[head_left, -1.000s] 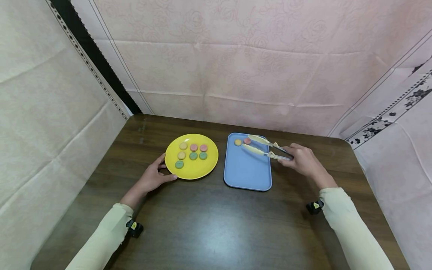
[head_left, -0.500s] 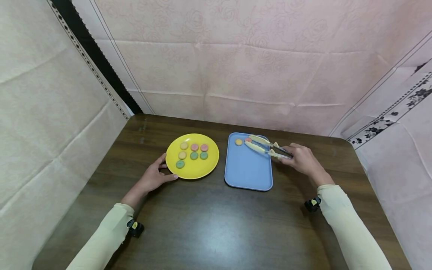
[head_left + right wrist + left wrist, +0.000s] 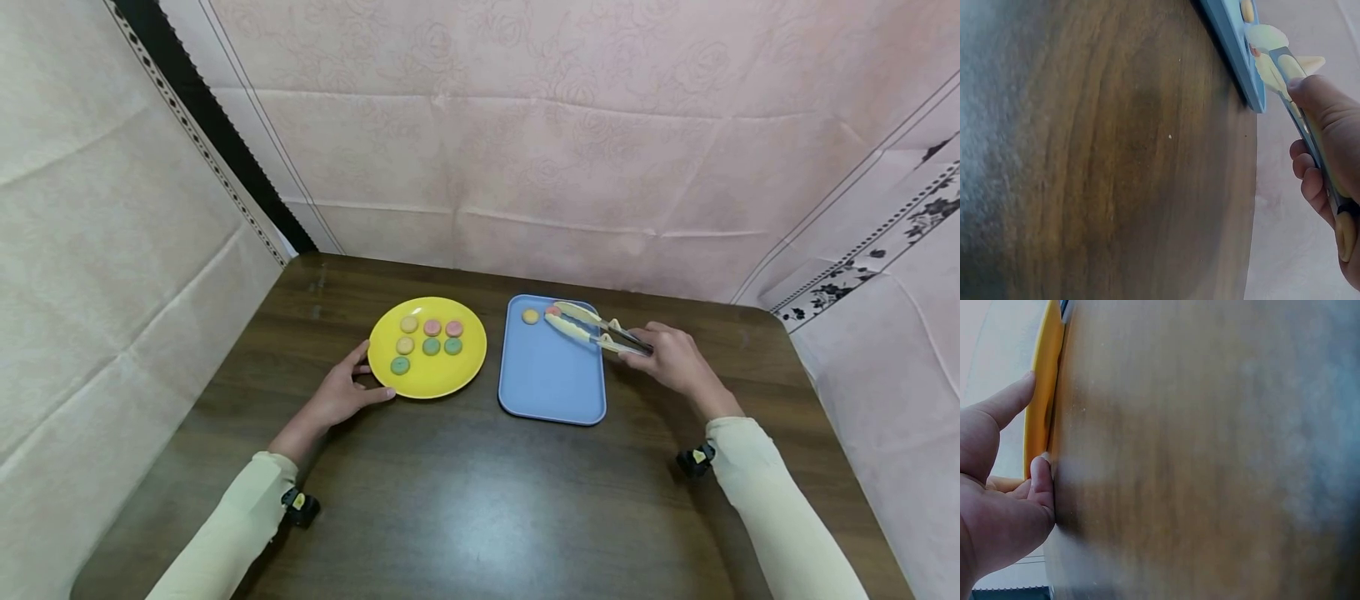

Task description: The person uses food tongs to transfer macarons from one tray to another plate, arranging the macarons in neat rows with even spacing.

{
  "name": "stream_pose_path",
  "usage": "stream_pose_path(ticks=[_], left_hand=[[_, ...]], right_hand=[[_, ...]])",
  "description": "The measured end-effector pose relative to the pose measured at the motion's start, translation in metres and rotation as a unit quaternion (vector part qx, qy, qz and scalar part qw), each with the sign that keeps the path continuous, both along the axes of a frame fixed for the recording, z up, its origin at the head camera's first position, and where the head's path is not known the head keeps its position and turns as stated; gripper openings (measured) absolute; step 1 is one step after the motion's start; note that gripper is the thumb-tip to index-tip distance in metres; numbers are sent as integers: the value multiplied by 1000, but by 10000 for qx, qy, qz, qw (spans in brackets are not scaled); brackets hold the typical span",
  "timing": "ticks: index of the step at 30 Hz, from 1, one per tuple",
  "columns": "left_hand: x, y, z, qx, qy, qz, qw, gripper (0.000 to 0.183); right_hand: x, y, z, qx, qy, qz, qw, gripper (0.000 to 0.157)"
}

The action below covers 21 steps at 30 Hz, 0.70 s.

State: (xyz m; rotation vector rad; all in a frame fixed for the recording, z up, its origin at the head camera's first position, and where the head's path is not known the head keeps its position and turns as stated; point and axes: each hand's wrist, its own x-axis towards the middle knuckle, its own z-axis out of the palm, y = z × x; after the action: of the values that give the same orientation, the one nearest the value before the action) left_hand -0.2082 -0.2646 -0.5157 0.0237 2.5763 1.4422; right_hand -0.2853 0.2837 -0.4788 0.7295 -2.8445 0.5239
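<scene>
In the head view my left hand [image 3: 345,392] rests at the left rim of a round yellow plate [image 3: 442,383], its extended thumb and index finger spread along the edge. Several small round pieces like macarons lie on the plate: yellow, pink and green [image 3: 400,365]. My right hand [image 3: 675,358] grips tongs [image 3: 611,333] with pale tips, reaching over a blue tray [image 3: 551,387]. Between the tips sits a pink macaron [image 3: 552,311], partly hidden by them. Just left of it lies a yellow macaron [image 3: 530,317]. The right wrist view shows the thumb [image 3: 1322,100] pressing the tongs' arm.
Plate and tray stand side by side on a dark wooden table [image 3: 465,492], with a narrow gap between them. Patterned cloth [image 3: 525,167] hangs behind the table's far edge. A small black device [image 3: 302,507] is strapped to each wrist.
The tongs' tips have drawn together around the pink macaron, the nearer tip moving toward the far one. My left hand and the plate keep their places.
</scene>
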Motion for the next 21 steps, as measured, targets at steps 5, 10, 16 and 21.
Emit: stream_pose_path(ticks=[5, 10, 16, 21], left_hand=[[0, 0, 0, -14, -4, 2, 10000, 110], [0, -1, -1, -27, 4, 2, 10000, 110], [0, -1, 0, -21, -17, 6, 10000, 110], [0, -1, 0, -25, -67, 9, 10000, 111]], right_hand=[[8, -6, 2, -156, 119, -39, 9998, 44], [18, -19, 5, -417, 402, 106, 9983, 41], [30, -40, 8, -659, 571, 399, 9954, 41], [39, -61, 10, -756, 502, 667, 9936, 45]])
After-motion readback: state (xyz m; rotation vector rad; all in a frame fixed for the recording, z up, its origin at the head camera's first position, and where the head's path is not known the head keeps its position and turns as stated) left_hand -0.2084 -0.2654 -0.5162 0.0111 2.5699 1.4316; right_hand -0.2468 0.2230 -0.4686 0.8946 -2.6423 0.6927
